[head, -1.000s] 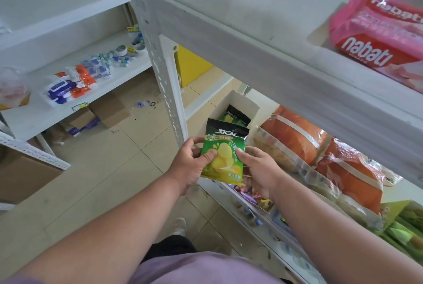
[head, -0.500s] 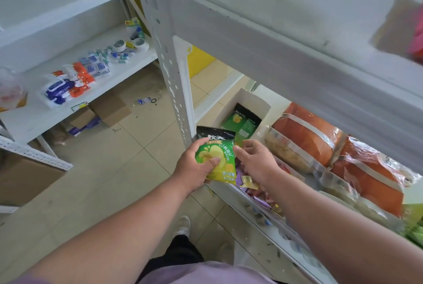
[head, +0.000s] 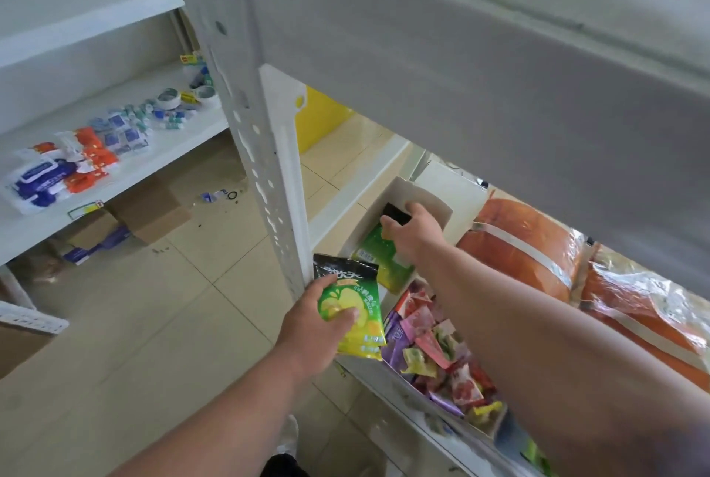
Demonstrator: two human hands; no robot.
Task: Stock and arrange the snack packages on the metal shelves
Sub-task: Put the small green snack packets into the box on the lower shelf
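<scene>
Nearest, the person's left hand (head: pixel 315 326) grips a green-and-black snack packet (head: pixel 351 313), thumb curled across its front, holding it just off the front edge of the lower metal shelf (head: pixel 384 380), beside the perforated white upright (head: pixel 265 169). Just behind the packet, a tray of small mixed-colour wrapped sweets (head: pixel 434 346) sits on that shelf. Further in, the right hand (head: pixel 413 234) reaches into an open white carton (head: pixel 422 200) — its fingers curl over the black top of a second green packet (head: pixel 380 257) standing in the carton. To the right lie large orange bags (head: pixel 530 257) in clear wrap. Across the tiled floor, a second shelf unit (head: pixel 126 177) carries small blue, white and orange items — details too small to tell.
</scene>
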